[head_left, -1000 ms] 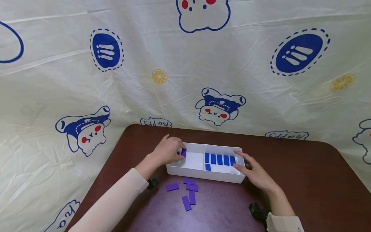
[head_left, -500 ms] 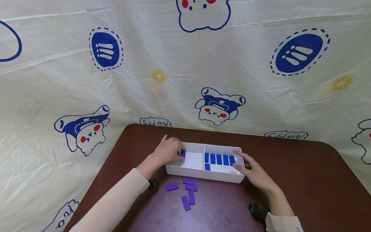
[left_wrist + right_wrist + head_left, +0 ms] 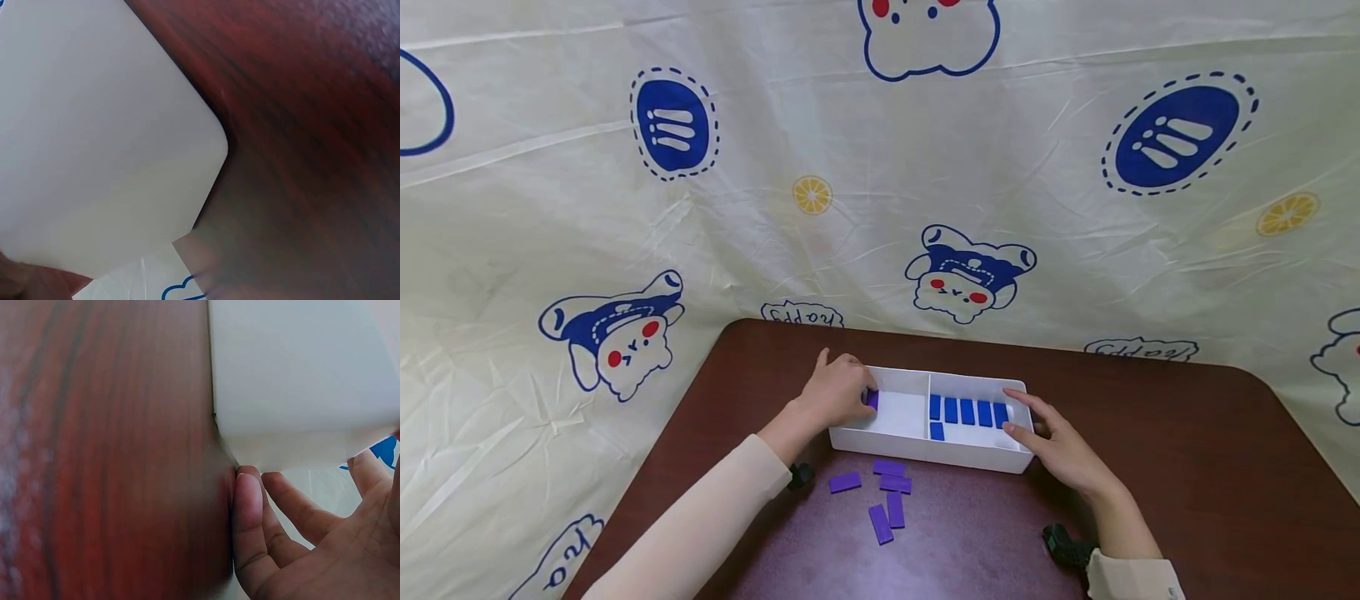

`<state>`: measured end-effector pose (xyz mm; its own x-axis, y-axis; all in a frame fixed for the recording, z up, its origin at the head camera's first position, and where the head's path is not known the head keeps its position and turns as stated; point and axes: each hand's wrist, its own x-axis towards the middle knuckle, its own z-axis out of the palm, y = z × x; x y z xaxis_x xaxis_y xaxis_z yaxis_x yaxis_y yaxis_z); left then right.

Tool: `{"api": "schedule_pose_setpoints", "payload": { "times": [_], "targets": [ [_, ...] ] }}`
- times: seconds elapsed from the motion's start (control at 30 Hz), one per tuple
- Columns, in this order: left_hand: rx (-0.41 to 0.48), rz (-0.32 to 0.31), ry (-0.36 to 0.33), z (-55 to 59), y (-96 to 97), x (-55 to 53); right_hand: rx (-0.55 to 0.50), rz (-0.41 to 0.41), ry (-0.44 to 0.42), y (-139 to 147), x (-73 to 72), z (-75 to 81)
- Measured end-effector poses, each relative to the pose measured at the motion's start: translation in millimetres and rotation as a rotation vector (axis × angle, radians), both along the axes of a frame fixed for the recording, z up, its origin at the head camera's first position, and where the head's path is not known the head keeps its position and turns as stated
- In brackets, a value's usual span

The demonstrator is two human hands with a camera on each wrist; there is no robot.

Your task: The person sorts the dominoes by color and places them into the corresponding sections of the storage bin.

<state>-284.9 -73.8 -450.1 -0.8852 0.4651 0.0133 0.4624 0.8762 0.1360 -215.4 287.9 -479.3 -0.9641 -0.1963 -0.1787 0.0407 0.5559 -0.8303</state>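
Observation:
A white divided box (image 3: 925, 450) lies across the table in the head view. My left hand (image 3: 835, 393) reaches over its left end and pinches a purple block (image 3: 872, 399) between thumb and fingers, low in the left compartment. Several blue blocks (image 3: 967, 412) stand in a row in the right compartment, with a shorter-looking blue one (image 3: 937, 431) in front. My right hand (image 3: 1063, 442) touches the box's right end, thumb and index finger spread over the rim near the last blue block. In the right wrist view, loosely extended fingers (image 3: 250, 506) lie against the outer end wall.
Several loose purple blocks (image 3: 895, 484) lie on the dark brown table (image 3: 1180, 467) in front of the box. A patterned white sheet (image 3: 880, 150) hangs behind the table. The left wrist view shows mostly the box's outer wall (image 3: 112, 125).
The left hand has shifted very slightly with the purple block, which sits a little lower and further left in the compartment. The right hand and the loose blocks stay in place.

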Motion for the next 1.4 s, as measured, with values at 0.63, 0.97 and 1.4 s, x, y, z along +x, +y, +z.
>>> {"api": "schedule_pose_setpoints", "payload": {
  "times": [0.63, 0.97, 1.4],
  "targets": [
    [-0.029, 0.02, 0.027, -5.9, 2.9, 0.9, 0.003, -0.002, -0.007, -0.3, 0.4, -1.3],
    [-0.043, 0.024, 0.017, -5.3, 2.7, 0.6, 0.008, -0.006, -0.018, 0.4, 0.0, -1.8],
    [-0.044, 0.028, 0.001, -5.1, 2.6, -1.5, 0.012, -0.017, -0.017, -0.9, 0.4, -0.1]
  ]
}}
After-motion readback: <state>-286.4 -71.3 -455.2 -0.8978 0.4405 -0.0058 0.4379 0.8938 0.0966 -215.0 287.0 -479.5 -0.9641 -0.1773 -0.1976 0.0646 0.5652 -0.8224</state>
